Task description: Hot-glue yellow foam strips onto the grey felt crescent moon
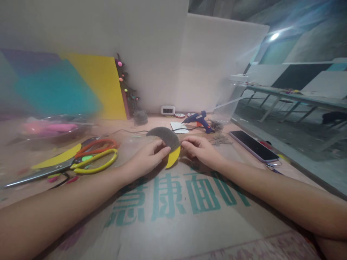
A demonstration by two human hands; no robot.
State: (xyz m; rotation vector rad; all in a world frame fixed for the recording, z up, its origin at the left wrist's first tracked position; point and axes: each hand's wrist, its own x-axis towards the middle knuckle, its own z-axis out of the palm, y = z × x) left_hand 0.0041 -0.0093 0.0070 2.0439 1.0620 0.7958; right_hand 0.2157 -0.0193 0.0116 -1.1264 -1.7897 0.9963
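A crescent-moon shape (167,139) is held up over the table, most of it covered in grey-brown cord or thread laid in close rows. Its lower tip is bare yellow. My left hand (151,155) grips the crescent at its inner curve, thumb in front. Close by the outer edge, my right hand (199,150) has thumb and forefinger pinched together; whatever is between them is too small to make out. Behind the hands, a blue glue gun (199,120) lies by a white paper (179,127) and a tangle of brown cord (216,125).
Scissors with orange and yellow handles (94,155) and a yellow paper piece (58,157) lie left. A phone (253,145) rests at right near the table edge. A small digital clock (167,110), a clear bowl (51,128) and coloured boards (94,85) stand behind.
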